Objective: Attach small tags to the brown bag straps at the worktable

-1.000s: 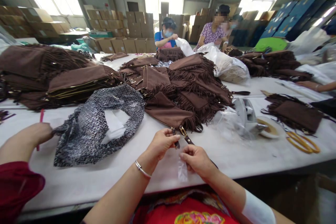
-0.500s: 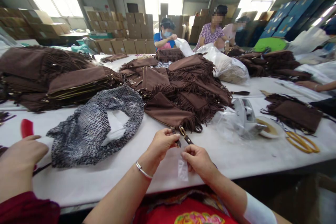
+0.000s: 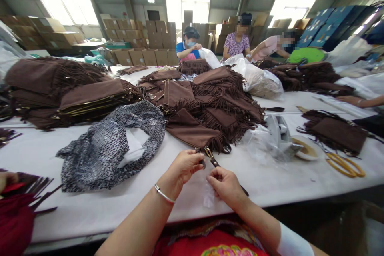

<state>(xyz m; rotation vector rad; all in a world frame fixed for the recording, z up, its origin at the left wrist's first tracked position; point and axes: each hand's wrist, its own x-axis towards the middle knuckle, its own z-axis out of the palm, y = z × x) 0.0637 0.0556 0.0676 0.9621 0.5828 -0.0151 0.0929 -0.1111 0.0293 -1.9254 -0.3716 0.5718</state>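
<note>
Both closed on strap [image 3: 215,162]: left hand [image 3: 184,167], right hand [image 3: 225,184] | strap diagonal, clasp [image 3: 208,152] toward bag [image 3: 190,130]

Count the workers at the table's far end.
3: one in blue at centre, one in a floral top beside, one in pink leaning in, right. Others may be hidden.

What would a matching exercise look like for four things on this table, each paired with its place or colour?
1 patterned bag
2 scissors
3 bracelet
4 strap

A yellow handles, right end of the table
B around the wrist of the left hand
C pinched between left hand and right hand
D grey and black, flat, left of the hands

Pairs: 1-D, 2-A, 3-B, 4-C
</note>
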